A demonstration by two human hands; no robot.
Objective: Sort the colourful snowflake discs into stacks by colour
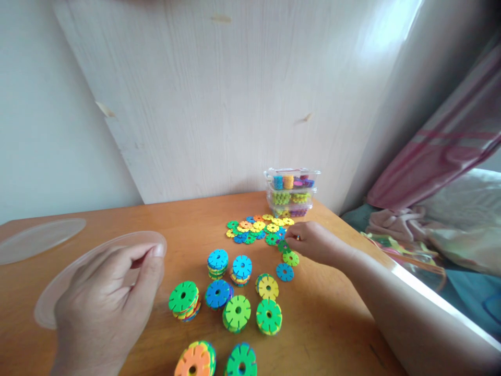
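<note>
My left hand [113, 295] hovers at the lower left above a clear round plastic lid [50, 305]. Its thumb and index fingertips are pressed together, and nothing shows between them. At the right edge of a loose spread of coloured slotted plastic discs [258, 225], my right hand [307, 240] is closed, with fingertips beside a dark green disc [284, 246]. What those fingers pinch, if anything, is hidden. Nearer me stand several short stacks of discs, among them a green-topped stack [183, 296], a blue-topped stack [218, 293] and an orange-topped stack [194, 360].
Stacked clear plastic boxes [293, 192] with coloured pieces stand at the back right of the wooden table [172, 219]. Another clear oval lid [43, 240] lies at the far left. A pale board [235, 104] rises behind the table. Cloth and bags [462, 209] are beyond the right edge.
</note>
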